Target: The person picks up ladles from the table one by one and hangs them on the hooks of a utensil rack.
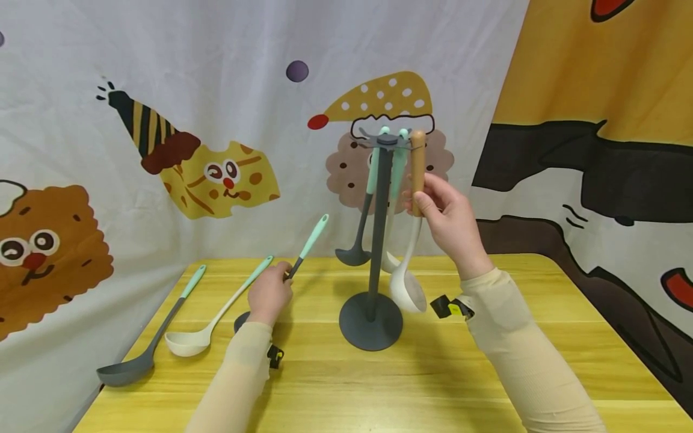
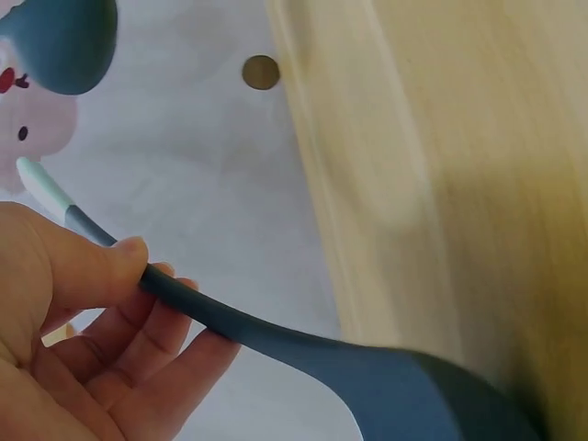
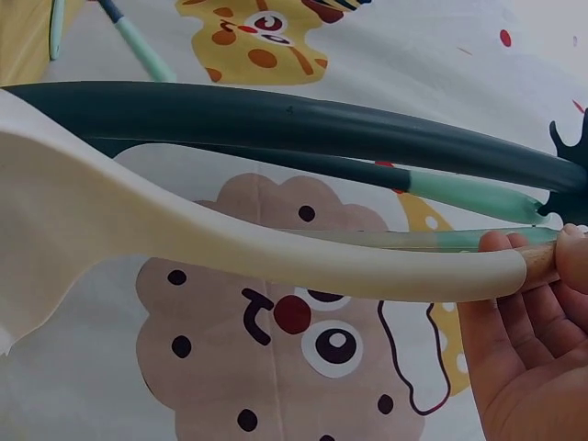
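My left hand [image 1: 269, 293] pinches a dark grey ladle [image 2: 266, 333] by its shaft, between thumb and fingers. Its mint handle [image 1: 314, 236] slants up to the right, and the wrist mostly hides its bowl in the head view. With its fingertips, my right hand [image 1: 452, 219] grips the wooden handle [image 1: 417, 174] of a white ladle [image 1: 407, 290]. That ladle hangs bowl down, its handle top right at the hooks of a dark grey utensil stand [image 1: 381, 228]. Behind the stand's post hang a small grey ladle [image 1: 353, 256] and a white mint-handled utensil [image 1: 391, 261].
On the left of the wooden table [image 1: 465, 385] lie a large grey ladle [image 1: 127, 370] and a white ladle [image 1: 187, 343], both with mint handles. The stand's round base [image 1: 370, 334] sits mid-table. A printed curtain [image 1: 243, 72] hangs behind the table.
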The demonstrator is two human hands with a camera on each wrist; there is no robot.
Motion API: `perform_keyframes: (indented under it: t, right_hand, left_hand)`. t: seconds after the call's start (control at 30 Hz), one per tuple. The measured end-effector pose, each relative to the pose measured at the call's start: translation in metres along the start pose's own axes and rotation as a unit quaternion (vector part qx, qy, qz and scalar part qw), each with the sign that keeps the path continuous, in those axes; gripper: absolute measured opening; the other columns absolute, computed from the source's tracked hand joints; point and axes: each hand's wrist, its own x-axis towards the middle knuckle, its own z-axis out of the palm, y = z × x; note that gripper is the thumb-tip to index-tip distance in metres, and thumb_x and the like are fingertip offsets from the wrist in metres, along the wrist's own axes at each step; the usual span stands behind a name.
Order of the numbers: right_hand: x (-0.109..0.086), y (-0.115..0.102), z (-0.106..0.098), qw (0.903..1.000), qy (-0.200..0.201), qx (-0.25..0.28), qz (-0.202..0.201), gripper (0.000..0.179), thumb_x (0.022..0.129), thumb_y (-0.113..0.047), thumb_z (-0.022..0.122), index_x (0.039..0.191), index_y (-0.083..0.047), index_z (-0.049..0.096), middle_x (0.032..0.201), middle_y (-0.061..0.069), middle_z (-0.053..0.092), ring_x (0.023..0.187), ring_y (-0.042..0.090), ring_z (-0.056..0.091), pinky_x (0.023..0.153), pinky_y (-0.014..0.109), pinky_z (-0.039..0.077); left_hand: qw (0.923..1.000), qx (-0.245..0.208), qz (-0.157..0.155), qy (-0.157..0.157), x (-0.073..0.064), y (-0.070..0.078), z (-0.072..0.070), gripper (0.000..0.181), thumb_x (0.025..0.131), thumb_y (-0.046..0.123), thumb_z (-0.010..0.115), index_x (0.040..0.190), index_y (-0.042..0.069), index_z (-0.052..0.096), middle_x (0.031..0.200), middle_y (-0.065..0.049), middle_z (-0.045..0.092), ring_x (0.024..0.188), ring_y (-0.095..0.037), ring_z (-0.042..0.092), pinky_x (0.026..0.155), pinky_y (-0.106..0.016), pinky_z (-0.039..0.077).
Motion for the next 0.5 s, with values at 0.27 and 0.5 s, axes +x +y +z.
perform_keyframes:
  t: [0.27,0.5]
  right_hand:
    - [0.0,-0.001,0.0,1.0,0.002,-0.005,0.002,0.035,0.102,-0.014,0.054,0.134,0.001,0.057,0.11,0.016,0.066,0.09,0.01,0.067,0.086,0.026,0.053]
    - [-0.001,0.0,0.0,1.0,0.002,0.003,-0.003,0.035,0.101,-0.013,0.055,0.134,0.001,0.057,0.111,0.016,0.066,0.09,0.011,0.067,0.086,0.026,0.054]
  left_hand:
    - [0.9966,-0.061,0.014,0.054,-0.006,0.008,-0.008,0.023,0.092,0.007,0.068,0.115,0.007,0.068,0.091,-0.01,0.067,0.08,-0.028,0.062,0.063,-0.044,0.05]
    - [0.9903,-0.088,0.038,0.1,-0.011,0.019,-0.017,0.022,0.091,0.004,0.069,0.113,0.004,0.068,0.089,-0.011,0.067,0.08,-0.029,0.062,0.065,-0.045,0.05]
